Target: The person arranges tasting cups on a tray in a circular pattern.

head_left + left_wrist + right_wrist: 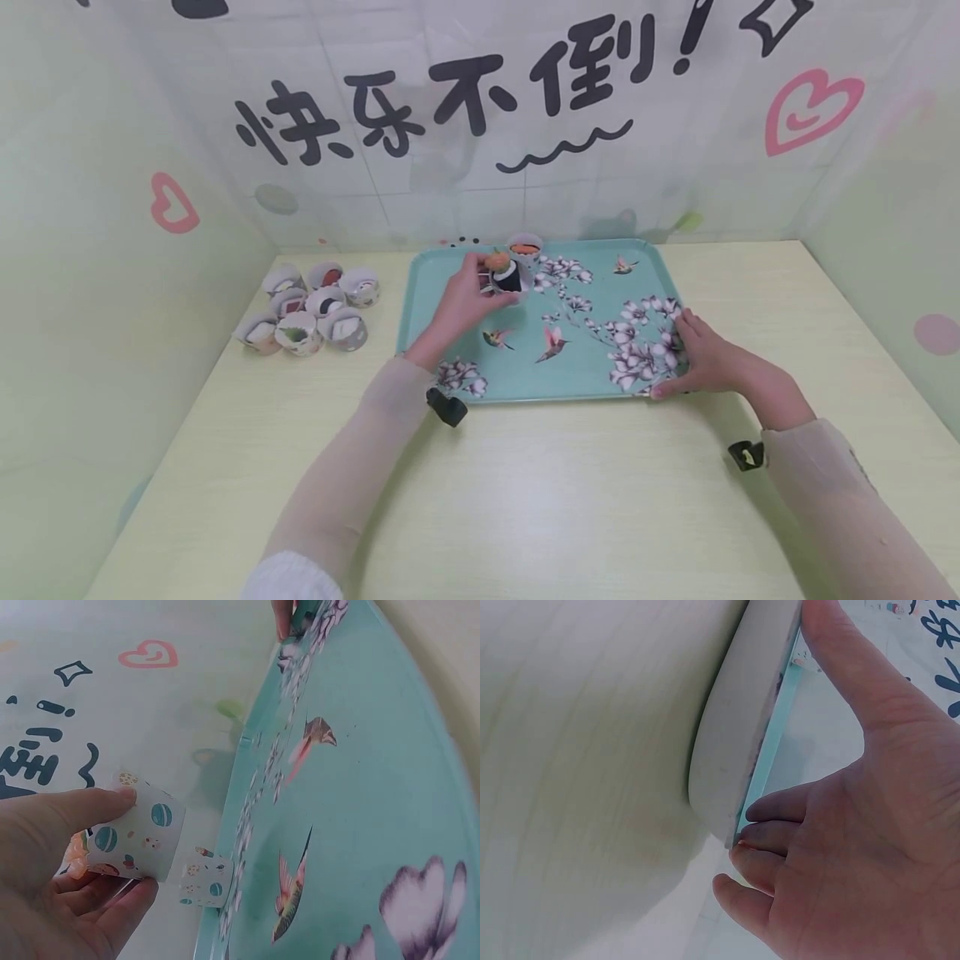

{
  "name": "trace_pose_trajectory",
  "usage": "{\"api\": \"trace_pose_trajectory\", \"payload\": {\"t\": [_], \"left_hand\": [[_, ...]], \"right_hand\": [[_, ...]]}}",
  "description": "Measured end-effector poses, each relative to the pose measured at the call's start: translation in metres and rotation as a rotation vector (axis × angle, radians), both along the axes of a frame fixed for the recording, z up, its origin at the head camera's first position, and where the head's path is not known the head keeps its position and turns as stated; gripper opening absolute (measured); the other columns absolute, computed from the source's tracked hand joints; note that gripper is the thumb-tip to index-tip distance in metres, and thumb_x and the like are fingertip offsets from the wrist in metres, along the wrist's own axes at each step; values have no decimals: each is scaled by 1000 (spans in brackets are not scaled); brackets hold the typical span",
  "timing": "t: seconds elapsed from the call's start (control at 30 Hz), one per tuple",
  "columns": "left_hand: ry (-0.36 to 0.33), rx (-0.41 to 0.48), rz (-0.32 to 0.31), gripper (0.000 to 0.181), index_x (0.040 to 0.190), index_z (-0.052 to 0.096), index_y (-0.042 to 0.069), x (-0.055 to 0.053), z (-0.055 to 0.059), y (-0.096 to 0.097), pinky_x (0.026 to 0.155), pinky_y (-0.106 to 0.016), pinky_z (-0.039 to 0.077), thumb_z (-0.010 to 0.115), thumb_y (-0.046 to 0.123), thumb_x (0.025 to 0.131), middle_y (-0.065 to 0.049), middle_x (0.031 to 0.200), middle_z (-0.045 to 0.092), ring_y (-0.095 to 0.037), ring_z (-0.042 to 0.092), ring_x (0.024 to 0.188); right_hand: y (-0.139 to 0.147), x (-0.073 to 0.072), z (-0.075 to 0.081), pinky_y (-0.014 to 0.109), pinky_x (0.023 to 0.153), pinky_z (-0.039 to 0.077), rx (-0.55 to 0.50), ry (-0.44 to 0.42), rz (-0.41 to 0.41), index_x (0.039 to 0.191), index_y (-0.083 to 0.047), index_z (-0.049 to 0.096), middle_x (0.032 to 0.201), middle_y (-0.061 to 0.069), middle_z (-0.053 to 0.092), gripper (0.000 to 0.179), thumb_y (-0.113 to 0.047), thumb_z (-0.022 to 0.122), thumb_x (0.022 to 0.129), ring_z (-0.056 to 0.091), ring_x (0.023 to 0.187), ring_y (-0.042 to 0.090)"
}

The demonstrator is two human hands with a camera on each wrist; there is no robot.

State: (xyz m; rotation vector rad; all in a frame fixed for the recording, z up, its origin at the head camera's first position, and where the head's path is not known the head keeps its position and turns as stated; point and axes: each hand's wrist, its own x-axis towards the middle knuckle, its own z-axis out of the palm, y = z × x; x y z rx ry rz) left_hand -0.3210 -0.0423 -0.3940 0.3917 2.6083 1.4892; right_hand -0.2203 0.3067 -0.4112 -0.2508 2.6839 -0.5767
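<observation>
Head view: pale table (562,500), teal bird-and-flower tray (525,379) on it, bunch of paper cups (297,333) off to the left. Right hand (712,362) is spread loosely, touching the tray's near right corner. Left hand (467,296) has one cup (142,832) pinched over the tray, fingers curled; another cup (525,243) sits by the far edge.

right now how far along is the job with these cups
Looks done: one cup stands on the tray, by its far edge. In hand: the left hand grips another cup above the tray while the right hand touches its right side. Seemingly remaining: eight cups on the table beside the tray.
</observation>
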Motion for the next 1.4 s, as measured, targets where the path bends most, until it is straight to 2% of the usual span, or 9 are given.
{"api": "trace_pose_trajectory", "payload": {"t": [0.17, 0.5, 0.7, 1.03, 1.23, 1.4], "left_hand": [[10, -37, 3, 69, 139, 38, 7, -4, -1, 15, 105, -41, 51, 79, 25, 87, -14, 143, 53, -28, 55, 131], [-24, -60, 20, 74, 145, 34, 10, -15, -6, 44, 107, -41, 50, 77, 29, 88, -12, 147, 50, -26, 53, 132], [-3, -47, 31, 72, 144, 35, 8, -24, -15, 61, 106, -40, 51, 77, 27, 89, -13, 146, 52, -26, 54, 132], [-45, -44, 80, 68, 141, 39, 8, -31, -30, 90, 99, -43, 53, 77, 27, 88, -14, 142, 55, -27, 57, 125], [-75, -6, 114, 67, 139, 41, 8, -35, -38, 100, 99, -44, 53, 79, 25, 86, -13, 143, 54, -28, 56, 127], [-73, -30, 136, 66, 138, 41, 8, -38, -40, 103, 97, -43, 54, 78, 25, 87, -12, 141, 55, -27, 58, 122]], "right_hand": [[1, 0, -2, 70, 118, 13, -16, 4, -6, 149, 21, -1, 156, 44, -7, 139, -50, 87, 69, -2, 146, 59], [0, 2, -3, 70, 118, 13, -21, 18, -11, 149, 21, -1, 157, 43, -6, 140, -53, 86, 69, -1, 146, 59], [0, 1, -2, 70, 118, 13, -13, 3, -15, 150, 19, -3, 157, 42, -8, 140, -53, 86, 69, -4, 147, 58], [1, 5, -5, 70, 118, 12, -29, -7, -29, 150, 19, -3, 157, 42, -9, 139, -52, 86, 70, -5, 147, 58], [0, 4, -5, 70, 118, 14, -19, 4, -19, 150, 20, -2, 157, 42, -8, 138, -51, 86, 70, -3, 147, 58], [0, 2, -5, 69, 118, 14, -19, 5, -16, 150, 19, -3, 157, 42, -8, 139, -52, 86, 70, -3, 147, 57]]}}
